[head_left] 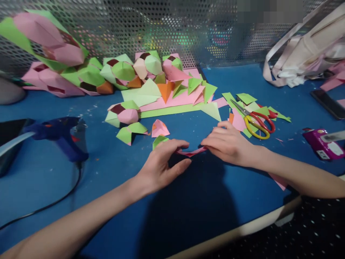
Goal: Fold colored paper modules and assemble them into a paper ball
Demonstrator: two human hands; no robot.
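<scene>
Both my hands hold one small pink paper piece (pixel 192 152) just above the blue tabletop (pixel 113 172). My left hand (pixel 161 165) pinches its left end between thumb and fingers. My right hand (pixel 229 144) is curled over its right end, fingers closed on it. A small green folded piece (pixel 159 141) lies right behind my left hand, and a pink-and-orange folded piece (pixel 159 128) sits a little farther back.
Folded pink and green paper shapes (pixel 124 70) pile along the mesh wall at the back. Red-and-yellow scissors (pixel 256 120) lie on paper scraps to the right. A blue glue gun (pixel 61 135) with its cord stands at left. A purple device (pixel 322 144) lies at far right.
</scene>
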